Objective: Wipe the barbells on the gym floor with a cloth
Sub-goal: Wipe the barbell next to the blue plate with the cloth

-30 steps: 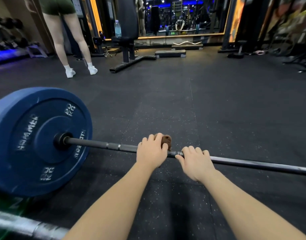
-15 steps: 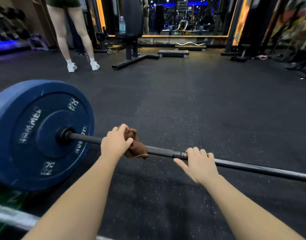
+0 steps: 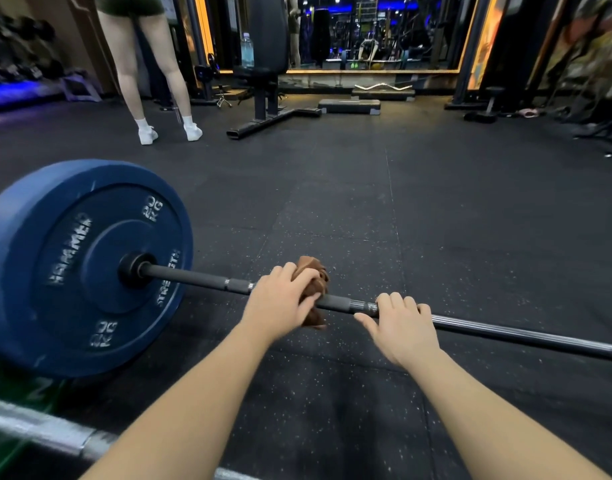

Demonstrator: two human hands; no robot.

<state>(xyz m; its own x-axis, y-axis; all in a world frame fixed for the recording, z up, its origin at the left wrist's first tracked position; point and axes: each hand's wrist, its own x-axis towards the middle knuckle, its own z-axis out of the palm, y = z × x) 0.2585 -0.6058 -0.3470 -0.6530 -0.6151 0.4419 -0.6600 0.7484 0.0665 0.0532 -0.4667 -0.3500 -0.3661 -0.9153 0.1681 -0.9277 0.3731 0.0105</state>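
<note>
A dark steel barbell (image 3: 505, 329) lies across the black rubber floor, with a blue 20 kg plate (image 3: 72, 268) on its left end. My left hand (image 3: 282, 301) grips a crumpled brown cloth (image 3: 316, 275) wrapped round the bar, a little right of the plate's collar. My right hand (image 3: 399, 329) rests on the bar just to the right, its fingers curled over the shaft. The bar under both hands is hidden.
A second barbell's silver sleeve (image 3: 37, 431) crosses the bottom left corner, close to my left forearm. A person (image 3: 152, 74) in white socks stands at the back left. A bench (image 3: 268, 81), a step platform (image 3: 349, 106) and racks line the far wall.
My left hand slid the cloth left toward the plate, then back right along the bar. My right hand stayed on the bar at about the same spot.
</note>
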